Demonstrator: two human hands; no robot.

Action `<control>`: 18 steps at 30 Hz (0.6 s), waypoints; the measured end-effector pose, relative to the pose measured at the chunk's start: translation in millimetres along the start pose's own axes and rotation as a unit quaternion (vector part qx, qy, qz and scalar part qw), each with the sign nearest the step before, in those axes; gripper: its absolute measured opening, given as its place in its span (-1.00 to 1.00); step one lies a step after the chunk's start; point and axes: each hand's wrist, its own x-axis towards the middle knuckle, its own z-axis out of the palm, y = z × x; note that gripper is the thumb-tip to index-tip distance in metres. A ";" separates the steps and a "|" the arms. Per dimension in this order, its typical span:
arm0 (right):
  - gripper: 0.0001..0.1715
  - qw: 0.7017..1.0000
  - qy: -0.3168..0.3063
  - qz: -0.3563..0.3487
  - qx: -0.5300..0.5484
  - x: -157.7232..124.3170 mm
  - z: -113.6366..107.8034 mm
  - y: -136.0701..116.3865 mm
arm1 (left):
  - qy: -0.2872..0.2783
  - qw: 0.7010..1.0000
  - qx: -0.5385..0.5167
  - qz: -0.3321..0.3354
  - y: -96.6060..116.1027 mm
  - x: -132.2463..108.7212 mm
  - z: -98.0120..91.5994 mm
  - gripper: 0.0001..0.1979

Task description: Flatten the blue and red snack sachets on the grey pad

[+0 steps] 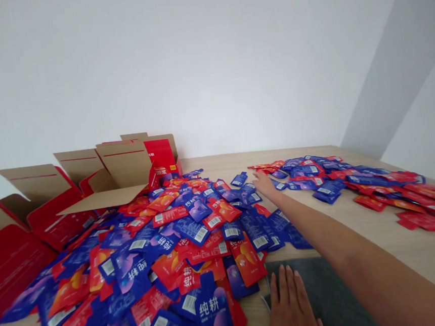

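My left hand [291,306] lies flat with its fingers stretched out, palm down on a dark grey mat [327,288] at the front of the table. My right hand [265,185] is stretched far forward, small in the view, its fingers extended and apparently holding nothing. Its fingertips are close to a red pouch [267,167] at the back; contact is hard to make out. A blue pouch [239,180] lies just left of it. Left of both hands spreads a big mixed heap of flat blue and red spouted pouches [196,208] with white lettering and barcodes.
Several red cardboard boxes [13,267] with raised brown flaps stand along the left, partly behind the heap. One red box [160,155] stands farther back. A second pile of red and blue pouches [379,182] covers the right side of the wooden table [333,224]. A white wall [232,65] rises behind.
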 end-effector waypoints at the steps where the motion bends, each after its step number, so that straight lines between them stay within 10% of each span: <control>1: -0.61 1.000 0.001 0.007 -0.028 4.1 -3.9 11.1 | 0.004 1.000 0.007 -0.001 -0.3 0.7 5.2 -0.38; 8: -0.60 0.989 -0.021 0.040 -0.140 -3.7 -16.8 67.6 | 0.012 0.999 0.022 0.023 -3.2 4.0 19.5 -0.41; 18: -0.50 0.998 0.057 0.014 -0.003 -66.8 -75.0 69.7 | -0.093 0.993 -0.071 -0.023 2.3 2.8 -49.6 -0.35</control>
